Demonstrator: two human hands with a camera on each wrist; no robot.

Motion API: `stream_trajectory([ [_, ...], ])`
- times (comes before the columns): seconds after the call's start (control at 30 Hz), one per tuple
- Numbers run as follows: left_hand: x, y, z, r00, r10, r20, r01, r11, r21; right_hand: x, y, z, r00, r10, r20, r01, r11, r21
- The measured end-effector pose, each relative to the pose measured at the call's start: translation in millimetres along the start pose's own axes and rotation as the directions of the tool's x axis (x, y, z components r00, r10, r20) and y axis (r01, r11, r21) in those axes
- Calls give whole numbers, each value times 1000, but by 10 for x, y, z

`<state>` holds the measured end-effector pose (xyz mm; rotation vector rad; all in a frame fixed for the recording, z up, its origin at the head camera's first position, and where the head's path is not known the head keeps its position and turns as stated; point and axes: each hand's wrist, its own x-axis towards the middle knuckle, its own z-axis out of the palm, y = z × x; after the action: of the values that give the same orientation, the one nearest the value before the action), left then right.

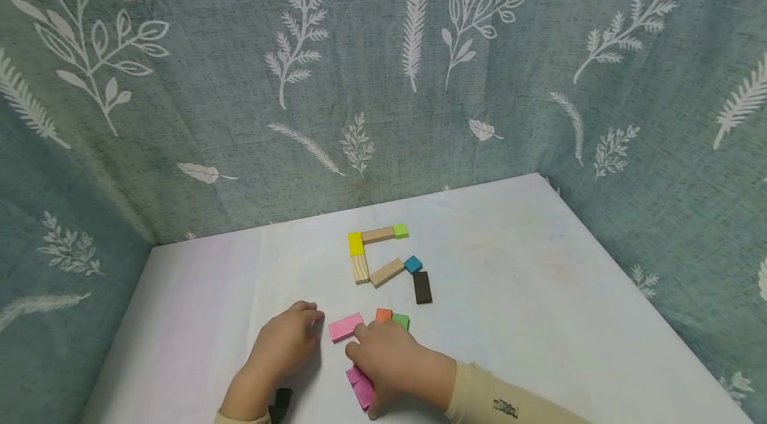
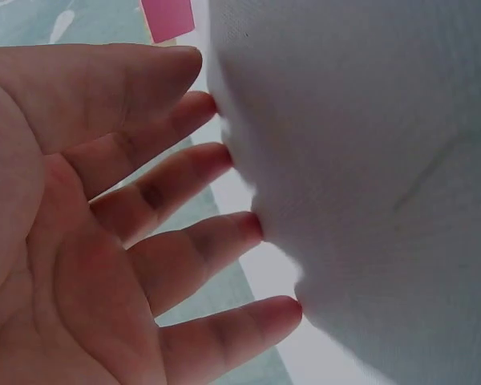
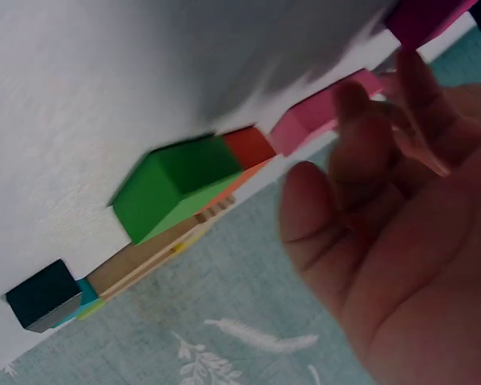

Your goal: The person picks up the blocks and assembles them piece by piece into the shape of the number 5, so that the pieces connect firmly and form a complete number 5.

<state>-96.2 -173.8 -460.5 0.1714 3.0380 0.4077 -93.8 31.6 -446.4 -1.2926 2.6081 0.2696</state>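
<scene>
Left hand (image 1: 283,343) spread, holding nothing; beside the bent fingers of the right hand (image 1: 392,355) (grip cannot be told) are magenta blocks (image 1: 362,391), presumably light, rigid, best pinched across their long sides.

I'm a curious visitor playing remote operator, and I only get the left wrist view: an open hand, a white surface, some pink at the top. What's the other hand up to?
Observer: The right hand partly covers some glossy magenta rectangular blocks.
Operator: Ooh, any other colours?
Observer: Yes, farther out, a bright yellow rectangular block lies at the left end of a tan wooden strip.
Operator: Anything dark out there?
Observer: Yes, a flat black rectangular block lies near a blue square block.
</scene>
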Motion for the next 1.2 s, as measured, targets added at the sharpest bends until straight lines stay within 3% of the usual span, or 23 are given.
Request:
stream_trajectory([
  [0.1, 3, 11, 3, 1000, -5, 3, 5, 1000, 8, -25, -27, 11, 999, -4, 38, 3, 1000, 16],
  [0.4, 3, 23, 7, 999, -35, 19, 35, 999, 7, -106, -16, 28, 999, -38, 38, 36, 998, 42],
  [0.57, 20, 28, 21, 998, -51, 42, 51, 999, 21, -289, 126, 6, 997, 56, 44, -62, 987, 147],
  [0.7, 34, 36, 16, 997, -56, 53, 55, 998, 24, -505, 369, -1, 984, 177, 9, -174, 959, 224],
  [0.8, 48, 49, 5, 998, -38, 50, 37, 999, 23, -667, 564, 45, 952, 304, -27, -286, 922, 262],
  [0.93, 58, 51, -13, 999, -12, 44, 11, 999, 36, -782, 732, 117, 877, 473, -80, -430, 849, 308],
  [1.03, 45, 40, -22, 999, -13, 52, 11, 999, 42, -786, 781, 159, 830, 545, -120, -484, 810, 331],
  [1.2, 17, 24, -3, 999, -20, 50, 18, 999, 38, -718, 775, 233, 796, 591, -132, -531, 786, 316],
])
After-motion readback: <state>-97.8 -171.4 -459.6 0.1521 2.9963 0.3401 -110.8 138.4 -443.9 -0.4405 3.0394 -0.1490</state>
